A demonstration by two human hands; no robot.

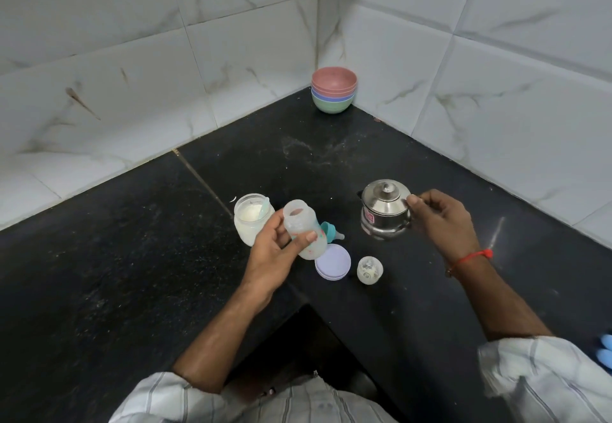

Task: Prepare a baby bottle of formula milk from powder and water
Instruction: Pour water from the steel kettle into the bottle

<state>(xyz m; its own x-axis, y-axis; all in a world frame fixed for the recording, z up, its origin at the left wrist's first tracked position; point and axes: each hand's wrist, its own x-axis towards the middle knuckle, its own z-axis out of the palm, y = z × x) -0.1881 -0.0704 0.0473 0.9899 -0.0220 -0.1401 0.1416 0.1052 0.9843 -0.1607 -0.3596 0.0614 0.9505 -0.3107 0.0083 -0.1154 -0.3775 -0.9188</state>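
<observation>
My left hand (pixel 275 250) grips a clear baby bottle (pixel 303 227), open at the top and tilted toward me above the black counter. Behind it stands an open glass jar of white formula powder (pixel 249 220) with a pale scoop inside. My right hand (pixel 440 220) holds a small steel kettle (pixel 384 210) by its handle, lid on, just above the counter to the right of the bottle. The teal collar with its teat (pixel 331 232) lies on the counter beside the bottle. A clear bottle cap (pixel 370 270) stands in front of the kettle.
A lilac jar lid (pixel 332 265) lies flat below the bottle. Stacked pastel bowls (pixel 333 91) sit in the tiled corner. Spilled powder dusts the black counter (pixel 311 151). The counter is L-shaped with an inner front edge near my body.
</observation>
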